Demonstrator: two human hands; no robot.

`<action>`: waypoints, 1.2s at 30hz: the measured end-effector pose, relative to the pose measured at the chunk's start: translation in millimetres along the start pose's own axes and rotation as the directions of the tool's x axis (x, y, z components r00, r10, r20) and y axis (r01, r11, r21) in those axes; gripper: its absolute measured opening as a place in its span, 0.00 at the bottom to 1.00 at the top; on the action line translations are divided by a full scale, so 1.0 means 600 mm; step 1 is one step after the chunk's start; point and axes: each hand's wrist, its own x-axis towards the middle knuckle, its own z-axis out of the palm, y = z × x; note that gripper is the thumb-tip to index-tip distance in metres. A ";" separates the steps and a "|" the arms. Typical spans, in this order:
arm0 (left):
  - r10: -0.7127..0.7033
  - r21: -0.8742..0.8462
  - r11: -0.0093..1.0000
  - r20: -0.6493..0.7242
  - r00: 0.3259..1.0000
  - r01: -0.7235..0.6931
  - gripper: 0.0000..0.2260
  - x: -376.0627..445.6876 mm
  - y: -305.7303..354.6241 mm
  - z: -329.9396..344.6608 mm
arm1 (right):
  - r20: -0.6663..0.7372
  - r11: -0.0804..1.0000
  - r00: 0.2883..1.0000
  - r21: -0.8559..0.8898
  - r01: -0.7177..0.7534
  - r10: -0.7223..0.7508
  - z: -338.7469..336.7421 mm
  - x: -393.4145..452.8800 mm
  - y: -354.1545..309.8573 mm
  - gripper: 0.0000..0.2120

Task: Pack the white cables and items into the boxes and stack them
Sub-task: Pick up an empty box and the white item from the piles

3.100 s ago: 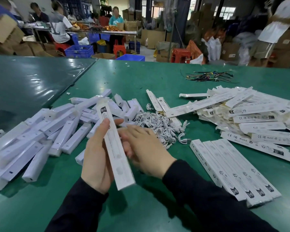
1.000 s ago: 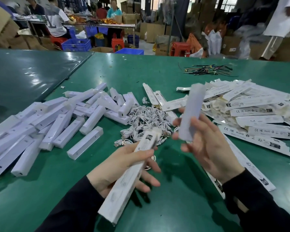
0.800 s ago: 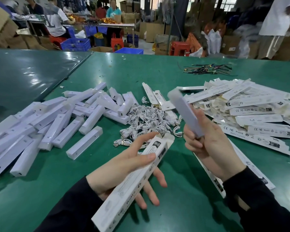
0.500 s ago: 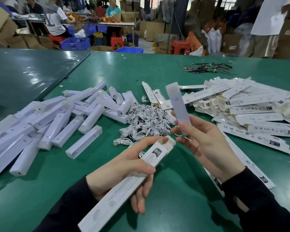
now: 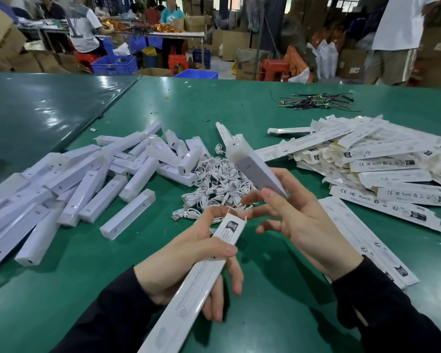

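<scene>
Gripping a long white box [image 5: 201, 278], the left hand [image 5: 186, 266] clamps it thumb on top, fingers [image 5: 236, 273] curled beneath; the open end points to 1 o'clock. Right hand [image 5: 301, 225] pinches a white bar [image 5: 255, 171] at its lower end between thumb and fingertips, the bar tilted toward 11 o'clock, its base just above the box mouth, not inside. Beyond, on the green table [image 5: 265, 289]: white cables [image 5: 214, 184] heaped at 12, loose bars [image 5: 74, 189] at 9 to 10, flat boxes [image 5: 382, 169] piled at 2, dark wires [image 5: 316, 100] farthest.
</scene>
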 end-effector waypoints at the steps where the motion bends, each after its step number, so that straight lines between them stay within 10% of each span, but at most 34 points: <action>1: -0.006 -0.011 1.000 0.008 1.000 0.006 0.18 0.001 0.002 0.001 | 0.005 1.000 1.000 -0.015 -0.009 0.009 0.000 0.000 0.000 0.14; 22: -0.007 -0.097 0.995 0.149 0.989 0.022 0.27 -0.006 0.024 -0.001 | -0.184 0.983 0.982 -0.182 0.010 -0.044 -0.038 0.010 0.006 0.26; 29: -0.120 -0.052 0.987 0.414 0.902 0.155 0.22 -0.004 0.015 -0.002 | 0.108 0.973 0.990 -0.218 -0.070 0.095 -0.033 0.002 -0.004 0.15; 32: -0.088 -0.067 0.991 0.327 0.941 0.116 0.22 0.000 0.013 -0.003 | 0.222 0.967 0.965 -0.241 -0.083 0.138 -0.008 -0.001 0.012 0.19; 36: -0.026 -0.078 0.996 0.207 0.978 0.043 0.25 0.000 0.013 -0.008 | -0.007 0.996 0.995 0.004 -0.095 0.095 0.008 0.003 0.027 0.23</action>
